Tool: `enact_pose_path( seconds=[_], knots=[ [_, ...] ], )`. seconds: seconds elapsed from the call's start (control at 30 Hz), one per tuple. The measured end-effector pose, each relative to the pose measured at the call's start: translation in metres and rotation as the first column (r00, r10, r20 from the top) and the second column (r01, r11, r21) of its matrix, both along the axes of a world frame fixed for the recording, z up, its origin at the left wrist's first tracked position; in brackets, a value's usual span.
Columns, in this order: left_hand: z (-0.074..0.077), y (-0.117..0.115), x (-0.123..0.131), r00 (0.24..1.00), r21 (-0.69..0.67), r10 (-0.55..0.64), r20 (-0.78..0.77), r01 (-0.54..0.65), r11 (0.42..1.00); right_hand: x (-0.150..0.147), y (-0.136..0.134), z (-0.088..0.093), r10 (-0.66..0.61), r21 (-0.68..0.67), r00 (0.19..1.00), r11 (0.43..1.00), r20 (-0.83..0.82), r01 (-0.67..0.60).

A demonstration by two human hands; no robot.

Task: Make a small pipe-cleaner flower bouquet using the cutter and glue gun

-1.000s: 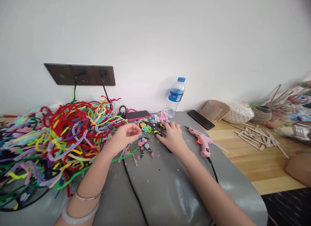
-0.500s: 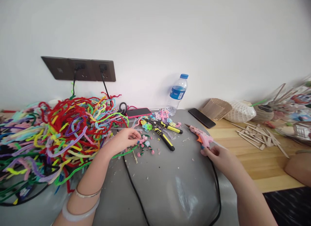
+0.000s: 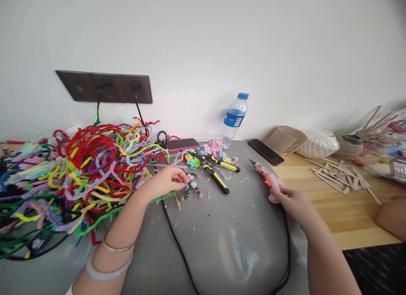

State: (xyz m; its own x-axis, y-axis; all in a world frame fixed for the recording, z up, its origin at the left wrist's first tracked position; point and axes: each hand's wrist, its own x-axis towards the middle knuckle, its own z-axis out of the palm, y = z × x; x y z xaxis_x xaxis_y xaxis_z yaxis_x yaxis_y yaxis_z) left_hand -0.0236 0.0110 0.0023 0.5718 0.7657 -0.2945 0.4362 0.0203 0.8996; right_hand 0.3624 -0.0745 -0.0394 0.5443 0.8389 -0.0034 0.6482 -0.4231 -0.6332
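Note:
My left hand (image 3: 168, 181) is closed in a pinch at a small pipe-cleaner piece (image 3: 193, 184) with pink and pale blue flowers, dark green stems and pink coiled ends. The fingertips partly cover it. My right hand (image 3: 290, 202) is closed on the handle of a pink hot glue gun (image 3: 271, 179) with an orange trigger. Its metal nozzle points toward the far left, and some of my fingers are hidden. Between the hands lie black-and-yellow pliers (image 3: 217, 176), spread apart. Behind them is a cluster of colourful pipe-cleaner flowers (image 3: 214, 148).
A big heap of pipe cleaners (image 3: 95, 168) covers the left. A water bottle (image 3: 234, 119) leans on the wall near two phones, one pink-edged (image 3: 182, 144), one black (image 3: 265, 152). Wooden sticks (image 3: 344, 174) lie at right, near another person's arm (image 3: 391, 219). Black cables (image 3: 177, 244) cross the grey surface.
My right hand has shifted its hold around the glue gun's handle, and the gun has moved slightly right. My left hand has moved a little right over the flower piece.

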Motion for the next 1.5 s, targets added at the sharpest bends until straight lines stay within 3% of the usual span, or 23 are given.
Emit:
enact_pose_path(
  seconds=[0.1,0.23,0.37,0.43,0.57,0.63,0.93,1.17,1.5],
  knots=[
    [0.003,-0.001,0.002,1.000,-0.004,0.015,0.009,-0.015,1.000,-0.006,-0.011,0.000,-0.118,0.009,0.985,0.993,-0.126,0.120],
    [0.004,-0.002,0.002,0.999,0.001,0.043,0.031,-0.043,0.999,-0.035,-0.028,0.005,-0.079,0.240,0.933,0.956,-0.351,0.172],
    [-0.001,0.000,-0.001,0.997,-0.005,0.080,0.015,-0.080,0.997,-0.074,-0.045,0.011,0.254,0.365,0.801,0.930,-0.542,-0.048],
    [-0.004,0.001,-0.002,0.996,-0.004,0.089,0.014,-0.089,0.996,-0.091,-0.052,0.013,0.319,0.372,0.737,0.923,-0.595,-0.099],
    [-0.005,0.002,-0.001,0.994,0.028,0.101,0.028,-0.102,0.994,-0.121,-0.060,0.013,0.456,0.320,0.553,0.888,-0.697,-0.329],
    [-0.002,0.001,0.000,0.993,0.054,0.112,0.021,-0.113,0.992,-0.133,-0.061,0.013,0.478,0.285,0.524,0.867,-0.705,-0.408],
    [0.002,-0.001,0.002,0.991,0.100,0.128,0.040,-0.132,0.986,-0.167,-0.056,0.014,0.460,0.160,0.553,0.849,-0.695,-0.504],
    [-0.002,0.000,0.002,0.990,0.129,0.131,0.052,-0.137,0.982,-0.174,-0.050,0.015,0.469,0.133,0.613,0.849,-0.636,-0.512],
    [-0.002,0.000,0.004,0.991,0.147,0.130,0.022,-0.132,0.980,-0.176,-0.049,0.015,0.495,0.133,0.626,0.836,-0.603,-0.532]
  ],
)
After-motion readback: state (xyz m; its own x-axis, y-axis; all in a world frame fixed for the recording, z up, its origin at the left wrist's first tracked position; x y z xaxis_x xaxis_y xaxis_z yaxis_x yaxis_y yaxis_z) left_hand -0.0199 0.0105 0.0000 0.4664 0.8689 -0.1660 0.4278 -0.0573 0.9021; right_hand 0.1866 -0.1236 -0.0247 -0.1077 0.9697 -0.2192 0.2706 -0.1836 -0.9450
